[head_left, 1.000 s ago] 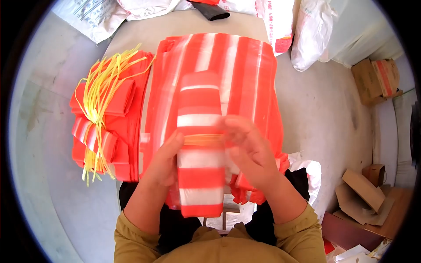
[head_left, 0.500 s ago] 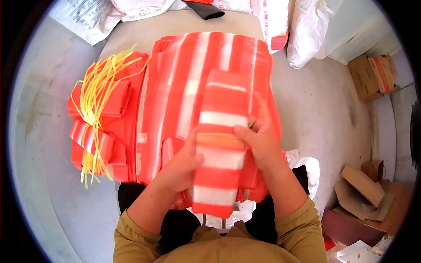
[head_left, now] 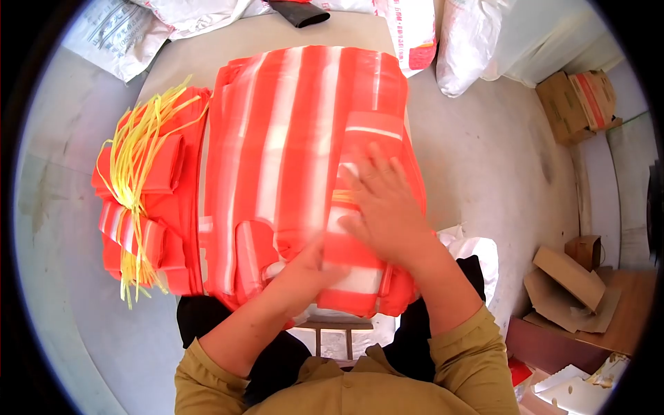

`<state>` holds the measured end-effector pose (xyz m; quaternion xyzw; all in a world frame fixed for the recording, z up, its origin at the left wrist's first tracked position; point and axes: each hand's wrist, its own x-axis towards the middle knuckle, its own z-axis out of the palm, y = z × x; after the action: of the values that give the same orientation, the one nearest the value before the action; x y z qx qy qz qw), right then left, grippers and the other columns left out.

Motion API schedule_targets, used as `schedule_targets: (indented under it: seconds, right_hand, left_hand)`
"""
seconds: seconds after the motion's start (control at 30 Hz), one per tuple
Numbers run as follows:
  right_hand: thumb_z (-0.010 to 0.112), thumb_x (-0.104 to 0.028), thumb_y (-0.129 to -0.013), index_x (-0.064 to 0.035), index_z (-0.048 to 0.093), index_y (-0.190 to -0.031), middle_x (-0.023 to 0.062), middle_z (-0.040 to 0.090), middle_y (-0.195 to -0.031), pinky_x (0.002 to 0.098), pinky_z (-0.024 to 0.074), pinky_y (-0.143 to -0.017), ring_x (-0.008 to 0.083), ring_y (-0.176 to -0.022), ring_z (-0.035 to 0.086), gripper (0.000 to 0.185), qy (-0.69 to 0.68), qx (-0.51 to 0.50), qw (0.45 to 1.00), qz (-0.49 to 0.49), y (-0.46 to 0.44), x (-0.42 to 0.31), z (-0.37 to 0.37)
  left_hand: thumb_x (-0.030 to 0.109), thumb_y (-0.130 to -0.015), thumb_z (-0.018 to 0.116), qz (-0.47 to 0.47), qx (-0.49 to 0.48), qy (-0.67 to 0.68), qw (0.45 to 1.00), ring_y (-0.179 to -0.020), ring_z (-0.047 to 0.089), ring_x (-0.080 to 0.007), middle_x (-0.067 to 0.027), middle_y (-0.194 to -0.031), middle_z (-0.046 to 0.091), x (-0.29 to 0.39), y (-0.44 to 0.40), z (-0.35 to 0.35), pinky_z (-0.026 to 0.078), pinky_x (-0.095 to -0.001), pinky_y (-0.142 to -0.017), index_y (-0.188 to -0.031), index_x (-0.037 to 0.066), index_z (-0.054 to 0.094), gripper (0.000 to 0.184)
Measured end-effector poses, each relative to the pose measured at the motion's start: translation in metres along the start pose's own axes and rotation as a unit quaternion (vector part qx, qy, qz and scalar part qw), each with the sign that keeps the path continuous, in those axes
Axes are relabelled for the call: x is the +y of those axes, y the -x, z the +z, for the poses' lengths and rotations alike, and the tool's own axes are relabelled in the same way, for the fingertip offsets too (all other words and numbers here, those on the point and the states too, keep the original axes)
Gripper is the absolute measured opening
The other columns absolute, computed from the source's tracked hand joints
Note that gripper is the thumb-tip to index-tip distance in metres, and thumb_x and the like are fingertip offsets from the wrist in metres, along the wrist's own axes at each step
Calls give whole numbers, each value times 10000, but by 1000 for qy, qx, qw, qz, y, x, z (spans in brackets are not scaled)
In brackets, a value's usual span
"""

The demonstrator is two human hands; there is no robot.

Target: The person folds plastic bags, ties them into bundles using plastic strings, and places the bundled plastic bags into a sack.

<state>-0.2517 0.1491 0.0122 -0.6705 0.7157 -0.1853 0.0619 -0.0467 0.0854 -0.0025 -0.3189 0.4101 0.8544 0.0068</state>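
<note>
On striped plastic (head_left: 277, 138), right hand (head_left: 384, 207) spread flat atop banded bundle (head_left: 349, 301), left hand (head_left: 308, 273) grip unclear, lettering on sack (head_left: 114, 31) illegible

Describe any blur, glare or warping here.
Head view: the left hand and right hand look blurred; head view: the white bag at upper right looks very bright; head view: surroundings bow toward dark, rounded corners.

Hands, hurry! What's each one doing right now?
Left hand: at the edge of the striped bundle; can't tell if it's gripping.
Right hand: open, spread over the bundle.
</note>
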Motion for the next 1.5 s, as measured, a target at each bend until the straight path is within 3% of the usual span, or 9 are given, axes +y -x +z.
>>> schedule_targets:
  seconds: [0.27,0.6,0.7,0.8,0.9,1.0,1.1,1.37,1.5]
  right_hand:
    - [663,-456,-940,-23,518,-1508,195,372,-1664,545,184,-1282,370,-1581,262,728,22,10,1000,16,-7,-2,17]
    - [542,-537,-1033,-27,511,-1512,212,382,-1645,539,197,-1268,398,-1555,282,701,30,47,998,41,-42,43,15]
    - [580,-410,-1037,-45,537,-1501,233,339,-1664,509,200,-1273,392,-1571,248,592,-29,120,978,165,-46,51,19]
    - [605,-335,-1034,-56,478,-1547,233,387,-1609,453,357,-1182,345,-1464,406,597,-112,207,957,169,-36,50,5]
    - [638,-246,-1015,-58,400,-1591,181,564,-1418,368,483,-998,244,-1202,583,651,-194,175,945,197,-13,40,-25]
    - [654,-206,-1002,-52,317,-1630,113,666,-1190,308,502,-862,149,-976,617,729,-379,13,878,294,13,17,-57]
    - [682,-249,-985,-62,271,-1645,179,723,-1154,374,528,-957,233,-1092,701,799,-434,-59,849,297,31,0,-51]
    - [624,-55,-1001,-25,189,-1659,220,654,-1329,351,519,-1011,217,-1170,662,789,-619,45,738,265,55,-10,-19]
    - [594,-45,-1016,-28,233,-1649,200,643,-1354,343,520,-1018,210,-1191,649,729,-645,64,714,265,80,0,-32]
  left_hand:
    - [-52,-924,700,20,35,-66,997,-1352,535,-196,-110,-1508,505,-6,-4,0,475,-382,-1122,-1626,2,240,840]
    - [-64,-925,683,31,23,-42,998,-1328,550,-191,-110,-1501,519,-6,0,1,472,-369,-1115,-1618,0,261,814]
    - [-31,-928,675,46,6,-29,999,-1310,547,-176,-99,-1476,534,-7,1,-1,473,-347,-1095,-1596,-5,306,764]
    - [-34,-941,660,35,-23,3,999,-1348,531,-186,-99,-1505,521,-3,9,0,451,-361,-1127,-1611,5,292,766]
    - [-25,-957,660,40,-37,82,995,-1379,520,-200,-105,-1528,508,7,20,3,440,-379,-1147,-1627,15,271,776]
    - [-13,-969,664,57,-40,125,990,-1402,508,-210,-107,-1548,490,10,21,5,436,-394,-1160,-1642,29,238,797]
    - [-3,-978,662,62,-47,118,990,-1415,495,-213,-106,-1567,463,5,17,9,439,-402,-1159,-1652,40,196,821]
    - [60,-965,723,54,-21,-5,998,-1441,470,-234,-135,-1606,389,-23,3,14,482,-451,-1133,-1682,109,23,1003]
    - [198,-925,813,88,-215,-85,969,-1464,459,-270,-182,-1628,373,-28,8,12,506,-437,-1084,-1679,136,-46,1145]
